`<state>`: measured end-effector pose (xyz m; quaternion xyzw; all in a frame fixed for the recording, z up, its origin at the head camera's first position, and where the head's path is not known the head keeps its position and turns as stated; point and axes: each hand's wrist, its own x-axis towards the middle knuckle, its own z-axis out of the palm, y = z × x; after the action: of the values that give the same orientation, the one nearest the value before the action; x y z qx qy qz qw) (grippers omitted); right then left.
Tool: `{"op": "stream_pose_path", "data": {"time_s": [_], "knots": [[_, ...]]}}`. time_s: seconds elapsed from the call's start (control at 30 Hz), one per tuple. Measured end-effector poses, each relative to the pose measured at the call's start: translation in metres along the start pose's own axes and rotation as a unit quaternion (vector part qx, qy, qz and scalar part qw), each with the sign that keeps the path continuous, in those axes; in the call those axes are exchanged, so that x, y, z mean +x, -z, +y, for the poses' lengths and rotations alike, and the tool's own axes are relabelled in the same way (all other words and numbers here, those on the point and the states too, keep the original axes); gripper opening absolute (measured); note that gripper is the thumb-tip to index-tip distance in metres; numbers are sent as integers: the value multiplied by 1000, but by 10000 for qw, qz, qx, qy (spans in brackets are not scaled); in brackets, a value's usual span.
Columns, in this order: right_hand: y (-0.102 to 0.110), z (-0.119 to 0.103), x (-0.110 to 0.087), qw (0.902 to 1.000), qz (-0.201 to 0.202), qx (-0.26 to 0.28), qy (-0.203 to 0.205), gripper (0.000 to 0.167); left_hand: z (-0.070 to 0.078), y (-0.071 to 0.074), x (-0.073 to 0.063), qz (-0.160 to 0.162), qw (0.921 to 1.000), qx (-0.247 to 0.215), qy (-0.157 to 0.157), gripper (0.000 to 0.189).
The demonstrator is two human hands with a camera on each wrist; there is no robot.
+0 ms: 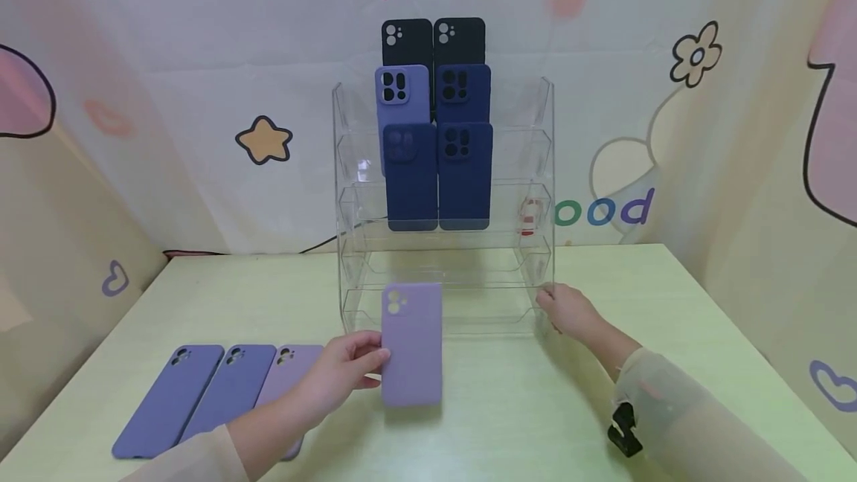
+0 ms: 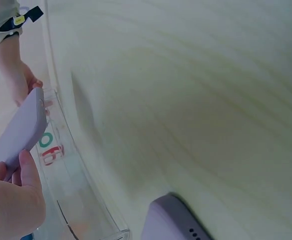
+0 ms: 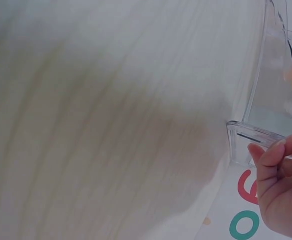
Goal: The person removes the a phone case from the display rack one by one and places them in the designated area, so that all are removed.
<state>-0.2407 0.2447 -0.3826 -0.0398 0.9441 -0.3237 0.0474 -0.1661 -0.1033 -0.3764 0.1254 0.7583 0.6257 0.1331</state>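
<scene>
In my left hand (image 1: 341,370), a pale purple phone case (image 1: 412,355), held up before the clear rack (image 1: 489,311).
I have it nearly upright in front of the rack's front edge, left of the middle, camera holes at the top; thumb and fingers pinch its left side. My right hand (image 1: 572,311) pinches the rack's lower right front corner. On the table (image 1: 509,422), toward its left edge, two blue-purple cases (image 1: 167,400) and a lilac case (image 1: 284,374) lie in a row, the lilac one partly hidden by my left arm. Higher in the rack, which stands toward the table's back edge, I see two black cases (image 1: 462,43), then a violet case (image 1: 408,111) beside a navy one, and two more navy cases (image 1: 465,188) in front.
</scene>
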Motion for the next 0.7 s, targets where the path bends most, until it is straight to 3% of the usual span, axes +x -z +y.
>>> {"op": "stream_pose_path", "data": {"time_s": [0.23,0.57,0.7], "knots": [[0,1,1,10000,-12,20,35,33,-1,4,-10,-15,10000,16,17,29],[0,4,-1,9992,173,3,363,26,-6,10,-25,-252,9995,125,147,27],[-1,4,0,9994,134,67,315,25,-13,16,-31,-318,9992,160,201,29]]}}
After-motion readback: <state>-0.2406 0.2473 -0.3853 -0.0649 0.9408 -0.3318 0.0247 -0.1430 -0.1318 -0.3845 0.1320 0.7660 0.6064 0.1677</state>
